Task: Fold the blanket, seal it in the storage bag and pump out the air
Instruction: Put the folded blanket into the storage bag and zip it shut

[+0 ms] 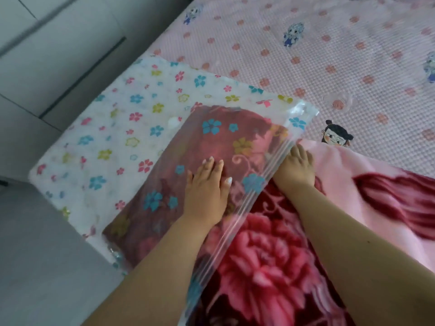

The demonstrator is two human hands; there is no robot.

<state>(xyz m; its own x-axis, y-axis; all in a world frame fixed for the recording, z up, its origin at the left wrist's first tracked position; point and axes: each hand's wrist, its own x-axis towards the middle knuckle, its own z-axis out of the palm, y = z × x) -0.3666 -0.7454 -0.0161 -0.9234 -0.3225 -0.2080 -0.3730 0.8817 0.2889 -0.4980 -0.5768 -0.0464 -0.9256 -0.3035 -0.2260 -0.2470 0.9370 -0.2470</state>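
We press our flat left hand [207,182] on the bag [113,128] half-holding the blanket [266,267], right hand's [297,165] fingers hidden, grip unclear.

You had no readable text, label, brand or number anywhere in your view at that moment.

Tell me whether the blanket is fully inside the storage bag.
Partly in. The blanket extends past the storage bag mouth, uncovered toward the person.
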